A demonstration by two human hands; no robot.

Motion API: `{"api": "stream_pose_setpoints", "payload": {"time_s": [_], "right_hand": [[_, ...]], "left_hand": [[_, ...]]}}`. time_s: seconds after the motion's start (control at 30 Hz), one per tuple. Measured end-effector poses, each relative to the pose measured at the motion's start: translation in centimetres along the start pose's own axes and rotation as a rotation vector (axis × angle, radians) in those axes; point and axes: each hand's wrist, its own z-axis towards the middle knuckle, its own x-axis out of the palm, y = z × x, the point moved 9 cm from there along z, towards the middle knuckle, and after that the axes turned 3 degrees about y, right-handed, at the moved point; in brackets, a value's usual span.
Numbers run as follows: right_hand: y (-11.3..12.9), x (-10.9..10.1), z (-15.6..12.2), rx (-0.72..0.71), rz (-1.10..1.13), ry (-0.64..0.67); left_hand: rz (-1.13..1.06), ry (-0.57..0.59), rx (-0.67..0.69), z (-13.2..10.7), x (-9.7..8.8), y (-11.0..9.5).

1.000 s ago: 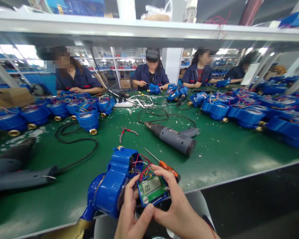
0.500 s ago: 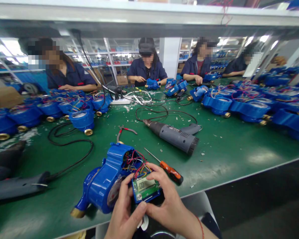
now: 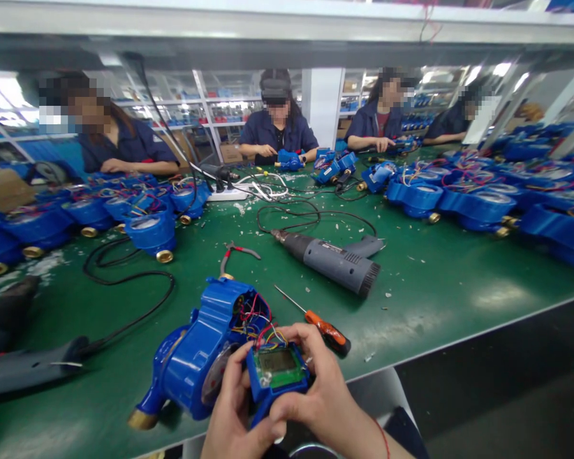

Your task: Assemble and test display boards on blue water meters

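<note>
Between my two hands is a blue display module [image 3: 278,373] with a green circuit board and a small grey screen. My left hand [image 3: 236,401] grips its left side, fingers curled behind it. My right hand [image 3: 316,379] is wrapped around the right side, its thumb along the lower edge. Coloured wires [image 3: 269,331] run from the module's top into the open cavity of a blue water meter [image 3: 198,347]. That meter lies tilted on the green table, just left of my hands, its brass end toward the front. An orange-handled screwdriver [image 3: 328,331] lies beyond my right hand.
A heat gun [image 3: 330,258] and red-handled pliers [image 3: 239,252] lie on the green table [image 3: 421,312]. Another tool [image 3: 33,370] lies at left with its cable. Several blue meters [image 3: 476,207] line both sides. Several co-workers sit opposite, and a shelf [image 3: 287,25] spans overhead.
The display module has tilted in my hands, showing more of its blue casing below. Digits visible on its screen earlier now look dark and unreadable. The view has shifted slightly.
</note>
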Motion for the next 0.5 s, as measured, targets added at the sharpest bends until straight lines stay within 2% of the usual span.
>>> {"api": "stream_pose_setpoints", "payload": {"time_s": [0.2,0.3,0.4,0.5], "right_hand": [[1.1,0.2,-0.4,-0.092,0.019,0.102],[1.3,-0.7,-0.3,-0.092,0.041,0.054],[3.4,-1.9,0.6,-0.2,-0.035,-0.032],[6.3,-1.2,2.6,-0.325,-0.107,0.072]], "left_hand": [[-0.021,-0.028,-0.006,-0.5,0.2,-0.2],[-0.076,-0.066,-0.025,-0.6,-0.2,-0.1],[-0.086,-0.093,-0.036,-0.6,-0.6,-0.5],[-0.094,-0.082,-0.054,-0.4,-0.7,-1.5]]}}
